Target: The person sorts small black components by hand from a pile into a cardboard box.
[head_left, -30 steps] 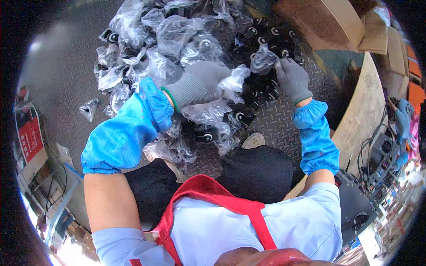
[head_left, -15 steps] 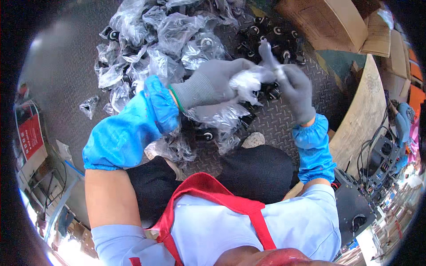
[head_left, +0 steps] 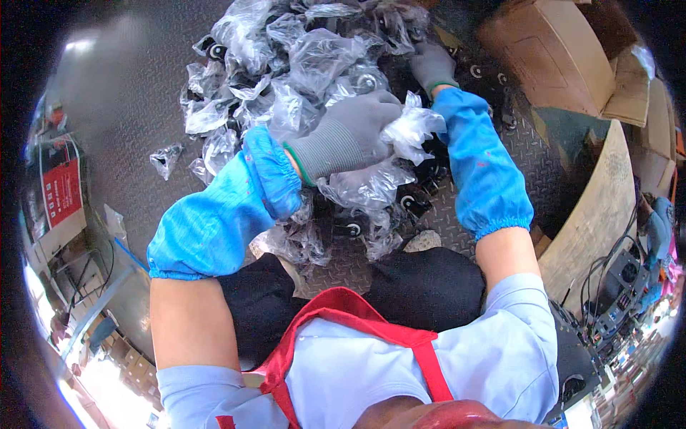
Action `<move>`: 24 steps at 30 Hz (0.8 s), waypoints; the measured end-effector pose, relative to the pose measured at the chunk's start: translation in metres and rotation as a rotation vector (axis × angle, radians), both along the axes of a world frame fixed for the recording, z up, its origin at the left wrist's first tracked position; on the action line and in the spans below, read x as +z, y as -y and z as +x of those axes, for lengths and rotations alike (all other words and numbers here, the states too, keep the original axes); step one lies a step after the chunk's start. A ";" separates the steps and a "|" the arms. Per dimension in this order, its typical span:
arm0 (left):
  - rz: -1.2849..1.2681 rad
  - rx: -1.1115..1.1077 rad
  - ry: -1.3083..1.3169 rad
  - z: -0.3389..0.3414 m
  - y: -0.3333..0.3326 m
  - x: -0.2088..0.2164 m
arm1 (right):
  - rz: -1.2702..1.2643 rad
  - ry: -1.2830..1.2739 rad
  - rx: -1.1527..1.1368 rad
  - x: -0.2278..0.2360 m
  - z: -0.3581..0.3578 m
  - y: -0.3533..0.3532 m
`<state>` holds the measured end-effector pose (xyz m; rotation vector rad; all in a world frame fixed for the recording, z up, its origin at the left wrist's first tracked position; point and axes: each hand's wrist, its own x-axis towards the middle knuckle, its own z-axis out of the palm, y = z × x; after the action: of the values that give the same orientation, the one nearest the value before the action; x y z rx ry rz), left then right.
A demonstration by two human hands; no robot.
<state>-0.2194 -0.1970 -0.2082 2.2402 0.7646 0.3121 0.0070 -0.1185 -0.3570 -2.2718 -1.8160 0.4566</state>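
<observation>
My left hand [head_left: 356, 134], in a grey knit glove, is closed on a crumpled clear plastic bag [head_left: 414, 130] in front of me. Farther off, my gloved right hand [head_left: 433, 66] reaches to the right edge of a heap of bagged casters [head_left: 314, 61]; its fingertips are hard to make out there, and so is anything in them. Loose black casters with pale wheel centres [head_left: 477, 71] lie just right of that hand. Below my left hand are more clear bags [head_left: 371, 187] and a black caster [head_left: 409, 203], close to my knees.
Patterned metal floor [head_left: 136, 93] spreads under everything. One small bagged piece [head_left: 166, 159] lies apart at left. Cardboard boxes [head_left: 550, 53] stand at the far right, beside a curved wooden board [head_left: 589, 214]. Black equipment with cables [head_left: 618, 286] sits at right, a red-and-white carton [head_left: 61, 182] at left.
My right hand has left the plastic bag by my left hand and moved away from me to the far edge of the heap. My left hand still grips the bag.
</observation>
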 end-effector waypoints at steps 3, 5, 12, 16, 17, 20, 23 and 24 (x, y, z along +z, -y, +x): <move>-0.046 0.008 -0.047 -0.010 -0.005 0.006 | 0.164 -0.686 -0.209 0.070 -0.010 0.027; -0.122 0.050 -0.028 -0.012 -0.005 0.012 | 0.189 -0.855 -0.176 0.124 -0.002 0.054; -0.122 0.110 -0.060 0.021 -0.002 0.014 | -0.062 -0.953 0.378 0.171 0.019 0.111; -0.175 0.116 -0.043 0.009 -0.015 -0.001 | -0.310 -1.156 0.271 0.156 0.012 0.065; -0.178 0.109 -0.022 0.006 -0.017 0.001 | -0.142 -0.964 0.139 0.134 0.005 0.047; -0.123 0.105 -0.099 0.005 -0.016 0.004 | 0.213 -0.108 0.007 0.070 0.002 -0.018; -0.052 0.086 -0.135 0.000 -0.011 0.006 | 0.470 0.289 0.157 0.037 -0.014 -0.056; -0.051 0.079 -0.066 -0.001 -0.010 0.008 | 0.473 0.279 0.166 0.034 -0.016 -0.058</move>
<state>-0.2204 -0.1873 -0.2006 2.1848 0.8877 0.2545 -0.0088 -0.0604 -0.3227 -1.9379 -1.9848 -0.2633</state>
